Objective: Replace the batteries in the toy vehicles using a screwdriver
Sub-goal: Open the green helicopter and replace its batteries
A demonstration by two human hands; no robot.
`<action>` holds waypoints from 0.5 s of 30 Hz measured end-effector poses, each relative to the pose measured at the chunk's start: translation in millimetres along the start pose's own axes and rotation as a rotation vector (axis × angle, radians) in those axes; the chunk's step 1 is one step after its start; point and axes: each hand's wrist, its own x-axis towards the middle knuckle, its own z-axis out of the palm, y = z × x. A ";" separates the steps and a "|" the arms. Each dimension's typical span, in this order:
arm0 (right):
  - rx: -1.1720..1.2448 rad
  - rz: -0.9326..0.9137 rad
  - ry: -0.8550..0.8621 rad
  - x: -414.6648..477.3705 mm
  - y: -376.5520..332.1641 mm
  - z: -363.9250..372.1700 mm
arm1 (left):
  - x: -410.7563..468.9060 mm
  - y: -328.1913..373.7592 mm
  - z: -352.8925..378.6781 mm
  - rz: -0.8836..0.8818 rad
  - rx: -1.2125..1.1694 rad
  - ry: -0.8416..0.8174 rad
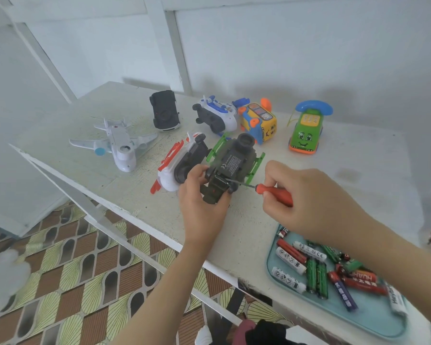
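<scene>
A dark green toy helicopter [232,163] with bright green skids lies belly-up near the middle of the white table [346,185]. My left hand [202,205] grips its near end, fingers curled round the body. My right hand [306,195] holds a screwdriver [274,194] by its red handle, and the thin shaft points left with its tip at the toy's underside. A light blue tray [378,317] at the near right holds several loose batteries [316,275], red, green and white.
More upturned toys lie around: a white and red one [179,163] touching my left hand, a white plane [120,145], a black car [164,110], a white and blue one [217,115], a yellow cube toy [259,123] and a green phone car [306,130]. The table's edge runs diagonally above a patterned floor [72,270].
</scene>
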 end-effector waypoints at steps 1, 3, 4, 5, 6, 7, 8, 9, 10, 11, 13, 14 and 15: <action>-0.050 -0.040 0.031 -2.2 -2.6 3.8 | 0.2 1.0 1.5 -0.010 -0.004 0.008; -0.160 -0.093 0.046 -6.3 -9.2 9.5 | 0.5 2.5 4.1 -0.030 -0.015 0.027; -0.185 -0.105 0.049 -8.0 -9.8 12.5 | 0.5 3.0 5.0 -0.035 -0.018 0.035; -0.198 -0.118 0.062 -9.9 -8.3 16.4 | 0.1 3.5 5.6 -0.037 -0.021 0.040; -0.208 -0.125 0.080 -11.7 -7.2 19.7 | -0.2 4.4 6.0 -0.035 -0.024 0.041; -0.213 -0.130 0.100 -13.0 -6.5 22.3 | -0.5 5.0 6.3 -0.030 -0.027 0.040; -0.209 -0.131 0.111 -14.0 -6.3 24.4 | -0.7 5.5 6.5 -0.023 -0.029 0.038; -0.201 -0.131 0.124 -15.1 -5.9 26.7 | -0.7 5.4 6.4 -0.019 -0.029 0.035; -0.186 -0.128 0.138 -16.1 -5.3 28.6 | -0.6 5.2 5.9 -0.014 -0.029 0.029; -0.157 -0.117 0.152 -17.1 -4.2 29.9 | -0.4 4.1 5.0 -0.009 -0.026 0.018; -0.004 -0.046 0.164 -16.7 -1.8 27.6 | 0.2 0.7 0.9 0.015 -0.008 -0.015; 0.117 0.007 0.158 -14.5 -0.5 24.2 | 0.9 -1.5 -2.3 0.034 0.002 -0.032; 0.239 0.051 0.151 -11.8 2.1 20.8 | 1.8 -3.9 -5.6 0.053 0.006 -0.045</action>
